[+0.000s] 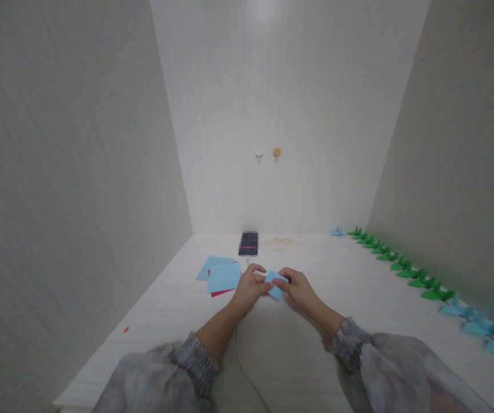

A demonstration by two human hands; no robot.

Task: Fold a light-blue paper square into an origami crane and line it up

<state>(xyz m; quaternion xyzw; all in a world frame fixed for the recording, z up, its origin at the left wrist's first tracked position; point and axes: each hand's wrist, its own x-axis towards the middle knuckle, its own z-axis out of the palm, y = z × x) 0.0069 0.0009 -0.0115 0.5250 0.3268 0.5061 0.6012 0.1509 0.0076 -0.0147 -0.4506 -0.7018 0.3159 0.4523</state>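
Between my two hands, just above the table, is a small folded piece of light blue paper point(276, 292). My left hand point(249, 288) pinches its left edge with thumb and fingers. On the other side, my right hand point(295, 285) grips the upper right part, thumb on top of the paper. The fingers partly cover it, so its exact folds cannot be made out. Close to my left hand lie loose sheets of light blue square paper point(224, 277), with red paper point(221, 293) showing from beneath them.
A phone point(249, 244) stands near the back wall, its white cable point(244, 367) running forward past my left arm. Along the right wall runs a row of green folded paper figures point(402, 264), with light blue ones point(481, 327) nearer me. An orange scrap point(126, 330) lies at left.
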